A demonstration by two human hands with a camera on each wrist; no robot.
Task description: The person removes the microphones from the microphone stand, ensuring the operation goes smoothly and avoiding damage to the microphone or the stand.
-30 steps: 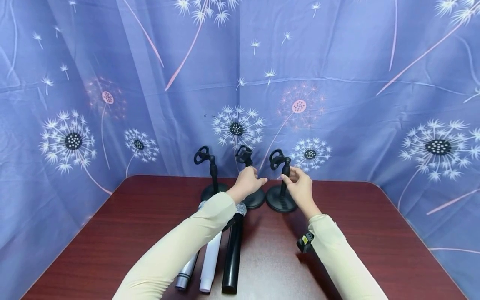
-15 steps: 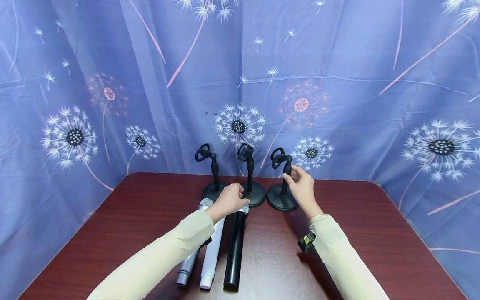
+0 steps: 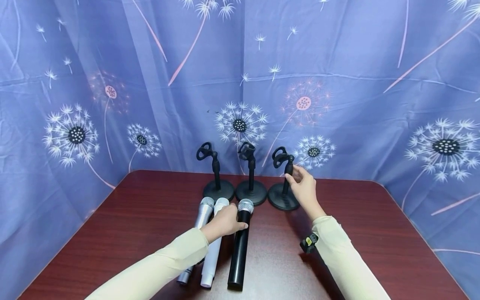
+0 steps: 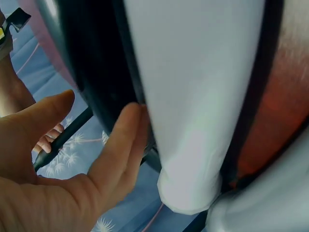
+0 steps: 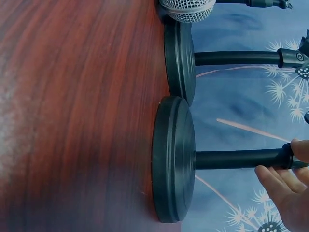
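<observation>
My right hand [image 3: 304,189] pinches the upright pole of the right-hand microphone stand [image 3: 283,196], just below its clip. In the right wrist view, thumb and fingers are at the collar of that pole. My left hand [image 3: 223,223] is over the black microphone [image 3: 238,254], which lies on the table. Seen from the left wrist, the fingers [image 4: 123,145] reach between the black microphone and the white microphone [image 4: 193,96], with the thumb spread apart on the other side. Left of these lies a silver microphone [image 3: 202,214], partly covered by the left arm.
Two more black microphone stands, the middle stand [image 3: 251,192] and the left stand [image 3: 218,189], stand upright in a row with the right one. The dark red table [image 3: 157,208] ends at a blue dandelion-print curtain [image 3: 180,104] behind and at the sides.
My left hand has drawn back from the middle stand, toward me, down to the black microphone. My right hand has kept its hold on the right stand.
</observation>
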